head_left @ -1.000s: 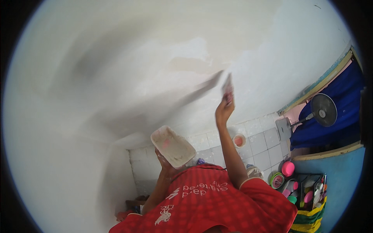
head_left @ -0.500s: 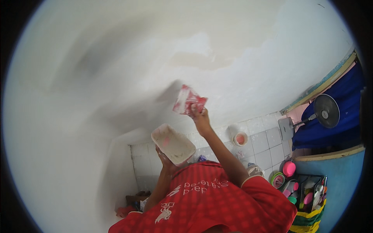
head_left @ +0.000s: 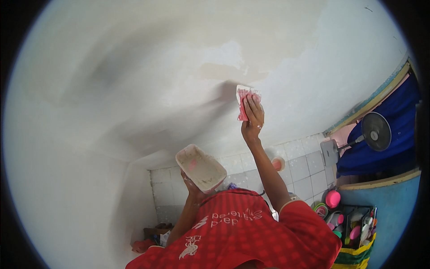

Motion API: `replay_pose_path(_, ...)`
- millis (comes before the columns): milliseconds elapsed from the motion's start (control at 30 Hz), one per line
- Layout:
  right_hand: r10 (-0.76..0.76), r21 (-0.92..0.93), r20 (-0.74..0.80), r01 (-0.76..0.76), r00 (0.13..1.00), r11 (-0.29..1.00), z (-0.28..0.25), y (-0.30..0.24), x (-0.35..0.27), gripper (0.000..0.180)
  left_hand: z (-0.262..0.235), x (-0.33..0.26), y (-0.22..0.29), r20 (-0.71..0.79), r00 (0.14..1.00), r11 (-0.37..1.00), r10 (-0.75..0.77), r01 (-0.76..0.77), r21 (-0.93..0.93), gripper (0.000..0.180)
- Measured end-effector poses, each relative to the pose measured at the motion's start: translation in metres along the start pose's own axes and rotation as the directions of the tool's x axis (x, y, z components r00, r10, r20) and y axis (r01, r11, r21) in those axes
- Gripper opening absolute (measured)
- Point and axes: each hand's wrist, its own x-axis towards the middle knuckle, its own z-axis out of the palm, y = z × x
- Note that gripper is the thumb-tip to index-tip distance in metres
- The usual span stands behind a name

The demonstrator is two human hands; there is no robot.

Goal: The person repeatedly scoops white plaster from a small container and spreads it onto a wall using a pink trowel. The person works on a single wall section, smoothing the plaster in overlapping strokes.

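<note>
My right hand holds a red plastic putty scraper smeared with white putty, fingers spread along its face. The scraper is up at the white wall and looks pressed to it, its top edge by a greyish patch of fresher coating. My left hand grips a pale rectangular tub from its left side and below. Whitish putty coats the tub's inside, with a pink spot showing through. White specks dot the back of my right hand.
On the tiled floor stands a bucket with pinkish contents, partly behind my right arm. To the right are a standing fan, a blue curtain, pink bowls and a dish rack. A wall corner rises at left.
My right hand has moved right and upward along the wall with the scraper, which has turned more upright. The tub in my left hand has barely shifted.
</note>
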Motion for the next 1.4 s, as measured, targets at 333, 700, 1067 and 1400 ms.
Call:
replay_pose_path(333, -0.05, -0.122, 0.274, 0.086, 0.96, 0.989, 0.082, 0.06, -0.063, 0.069, 0.013, -0.013, 0.007, 0.046, 0.999, 1.0, 0.021, -0.022, 0.019, 0.071)
replay_pose_path(700, 0.604, 0.182, 0.009, -0.595, 0.797, 0.782, -0.002, 0.027, -0.064, 0.045, -0.013, -0.005, 0.012, 0.092, 0.994, 0.996, -0.05, 0.057, -0.07, 0.085)
replay_pose_path(1067, 0.161, 0.427, 0.206, -0.237, 0.965, 0.873, 0.104, -0.088, -0.04, 0.054, -0.025, -0.013, 0.007, 0.039, 0.998, 0.996, 0.055, -0.052, -0.066, 0.079)
replay_pose_path(1400, 0.577, 0.279, 0.766, -0.955, 0.284, 0.099, -0.076, -0.087, -0.046, 0.038, -0.04, -0.004, -0.002, -0.081, 0.987, 0.987, 0.141, -0.134, 0.089, 0.08)
